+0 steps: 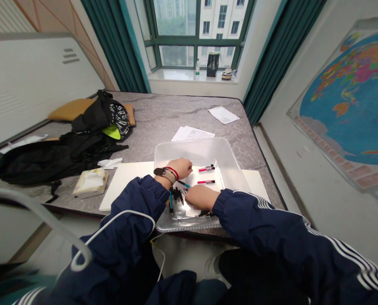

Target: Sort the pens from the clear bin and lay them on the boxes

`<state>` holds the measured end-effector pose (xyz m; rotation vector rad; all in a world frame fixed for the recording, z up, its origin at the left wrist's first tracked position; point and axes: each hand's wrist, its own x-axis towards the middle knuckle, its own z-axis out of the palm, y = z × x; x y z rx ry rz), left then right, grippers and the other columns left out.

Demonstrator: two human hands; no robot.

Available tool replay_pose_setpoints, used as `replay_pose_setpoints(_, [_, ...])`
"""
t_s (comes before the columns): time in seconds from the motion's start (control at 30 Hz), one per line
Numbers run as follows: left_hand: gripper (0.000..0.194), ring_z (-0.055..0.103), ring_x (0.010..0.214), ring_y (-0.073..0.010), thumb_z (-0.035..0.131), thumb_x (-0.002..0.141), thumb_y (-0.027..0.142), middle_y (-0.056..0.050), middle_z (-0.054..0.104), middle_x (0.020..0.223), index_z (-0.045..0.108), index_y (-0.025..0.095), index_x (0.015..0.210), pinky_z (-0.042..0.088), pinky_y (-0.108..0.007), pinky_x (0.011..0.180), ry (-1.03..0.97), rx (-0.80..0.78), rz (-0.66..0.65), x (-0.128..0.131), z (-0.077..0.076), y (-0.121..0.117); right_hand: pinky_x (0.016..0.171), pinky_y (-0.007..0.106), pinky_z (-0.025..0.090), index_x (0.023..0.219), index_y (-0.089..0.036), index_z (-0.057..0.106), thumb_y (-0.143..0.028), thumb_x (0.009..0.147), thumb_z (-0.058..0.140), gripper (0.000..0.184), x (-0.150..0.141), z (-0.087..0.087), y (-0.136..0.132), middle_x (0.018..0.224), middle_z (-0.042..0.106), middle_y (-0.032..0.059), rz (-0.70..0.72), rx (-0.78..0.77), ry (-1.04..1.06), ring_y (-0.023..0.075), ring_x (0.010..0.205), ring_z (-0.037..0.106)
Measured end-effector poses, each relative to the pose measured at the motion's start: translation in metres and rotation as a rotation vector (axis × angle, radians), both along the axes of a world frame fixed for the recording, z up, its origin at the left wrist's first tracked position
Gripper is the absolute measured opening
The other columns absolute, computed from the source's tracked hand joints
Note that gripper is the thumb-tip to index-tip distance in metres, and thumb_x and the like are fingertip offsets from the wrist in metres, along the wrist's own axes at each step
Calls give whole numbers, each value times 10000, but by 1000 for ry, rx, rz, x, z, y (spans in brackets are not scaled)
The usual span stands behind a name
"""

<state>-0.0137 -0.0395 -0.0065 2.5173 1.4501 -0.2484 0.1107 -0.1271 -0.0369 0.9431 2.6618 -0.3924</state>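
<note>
Directly before me, a person in a navy jacket works both hands inside a clear, rectangular plastic tub (202, 148), set near the front edge of a grey, bed-like surface (157, 112). The left hand (182, 168) curls over the tub's left part; the right hand (201, 197) reaches low near its middle. Both hide their fingertips, so I cannot tell whether either grips anything. A slim blue pen (184, 184) lies between them. Slender black pens (178, 195) crowd together at the tub's left; red-and-black pens (206, 182) lie apart toward the right.

Crowding looks the likeliest trouble: a sleeve or knuckle could scatter the black bunch or roll a red pen away. A thin white cable (128, 212) across the left sleeve might snag the rim, and a hard tug could drag the tub off the edge.
</note>
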Motion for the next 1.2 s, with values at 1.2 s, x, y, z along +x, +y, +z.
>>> replay_pose_setpoints(1.2, [438,665,960,-227,385,948,496,-102,727,1007,695,191,1005,496,-304,815,-62,-42,125,-1,1,9,782,321,490,1106,-51,691,-250,823,539,378,26,23,36,1029,701,243,-599,98,27,310,961,675])
